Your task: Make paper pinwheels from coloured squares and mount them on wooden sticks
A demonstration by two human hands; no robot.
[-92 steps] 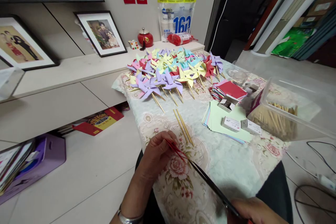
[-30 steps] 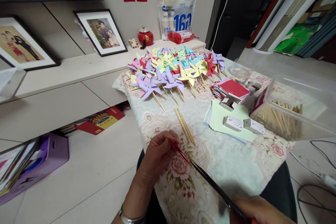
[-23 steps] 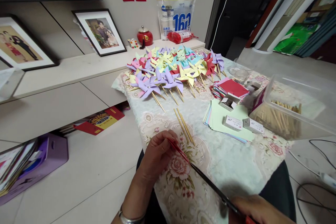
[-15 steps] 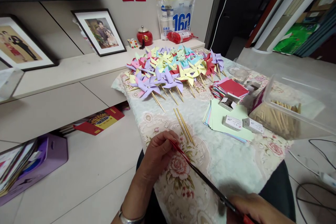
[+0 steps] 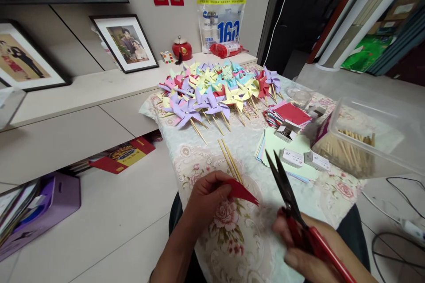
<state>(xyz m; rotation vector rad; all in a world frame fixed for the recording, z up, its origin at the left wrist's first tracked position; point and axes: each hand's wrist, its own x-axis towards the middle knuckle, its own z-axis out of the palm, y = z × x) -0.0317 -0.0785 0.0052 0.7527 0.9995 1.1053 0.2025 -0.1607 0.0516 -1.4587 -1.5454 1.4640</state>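
Observation:
My left hand pinches a folded red paper whose point sticks out to the right over the flowered tablecloth. My right hand grips red-handled scissors; their blades stand slightly apart, tilted up and away, clear of the paper. Two bamboo sticks lie just beyond my left hand. A heap of finished paper pinwheels in purple, yellow, pink, blue and red covers the far end of the table.
Stacked coloured paper squares, a pale green sheet pile with small boxes, and a clear plastic tub of sticks sit on the right. A low cabinet with framed photos runs along the left. Cables lie on the floor.
The scissors left the red paper and swung up to the right with my right hand. The paper now shows as a flat triangle in my left hand.

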